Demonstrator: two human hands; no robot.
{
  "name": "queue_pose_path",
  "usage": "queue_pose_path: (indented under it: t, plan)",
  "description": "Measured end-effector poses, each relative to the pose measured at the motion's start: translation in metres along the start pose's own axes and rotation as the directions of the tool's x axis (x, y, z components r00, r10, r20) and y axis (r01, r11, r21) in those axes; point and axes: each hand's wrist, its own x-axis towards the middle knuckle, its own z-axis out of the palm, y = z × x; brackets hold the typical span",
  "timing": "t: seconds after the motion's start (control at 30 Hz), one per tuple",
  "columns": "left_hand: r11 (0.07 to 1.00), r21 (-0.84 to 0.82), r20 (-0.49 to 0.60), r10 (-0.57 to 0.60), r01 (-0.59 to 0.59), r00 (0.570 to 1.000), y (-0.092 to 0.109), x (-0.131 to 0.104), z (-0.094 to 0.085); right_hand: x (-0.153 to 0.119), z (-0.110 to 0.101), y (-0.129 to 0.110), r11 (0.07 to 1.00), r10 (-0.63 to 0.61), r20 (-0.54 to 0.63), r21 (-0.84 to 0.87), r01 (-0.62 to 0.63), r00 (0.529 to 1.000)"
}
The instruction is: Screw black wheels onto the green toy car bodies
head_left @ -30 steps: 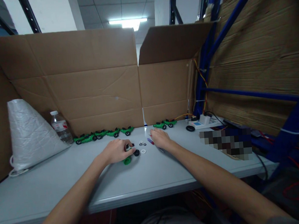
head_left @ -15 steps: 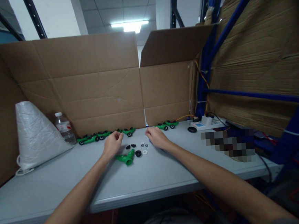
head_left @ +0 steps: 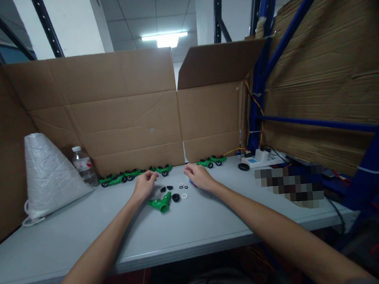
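Note:
My left hand (head_left: 144, 184) rests on the white table with its fingers curled together; nothing shows in them. Opposite it, my right hand (head_left: 197, 175) is also closed and I see nothing between its fingertips. A blue-handled tool (head_left: 192, 184) with a thin shaft lies partly hidden beneath my right wrist. Between my forearms is a green toy car body (head_left: 161, 203), with a round black part (head_left: 176, 197) and a white ring (head_left: 184, 196) beside it. Small black pieces (head_left: 166, 189) lie near my left hand, and several tiny rings (head_left: 181, 186) nearer my right.
Green toy cars (head_left: 129, 175) line the back, with further ones (head_left: 211, 161) behind my right hand. A silvery bag (head_left: 51, 179) and a water bottle (head_left: 83, 165) stand left. A power strip (head_left: 256, 158) and black ring (head_left: 243, 167) lie right. Cardboard (head_left: 125, 116) walls the table.
The whole view has shifted slightly, with the table and walls a little lower in the picture. My hands keep nearly the same pose, and the parts lie as before.

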Motion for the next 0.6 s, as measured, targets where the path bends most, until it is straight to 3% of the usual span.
queue_pose_path:
  t: [0.23,0.47,0.6]
  plan:
    - [0.985,0.147,-0.004,0.087,-0.086,0.996,0.006,-0.004,-0.005,-0.004,0.001,-0.013,0.995,-0.099,0.068,0.009,0.099,0.993]
    - [0.984,0.165,0.067,0.054,-0.065,0.996,-0.004,-0.001,0.000,-0.007,0.001,-0.018,0.990,-0.137,0.106,-0.006,0.139,0.985]
    - [0.959,0.198,0.183,0.167,-0.202,0.969,0.008,-0.009,-0.003,-0.008,0.000,-0.021,0.984,-0.171,0.140,-0.022,0.175,0.975]
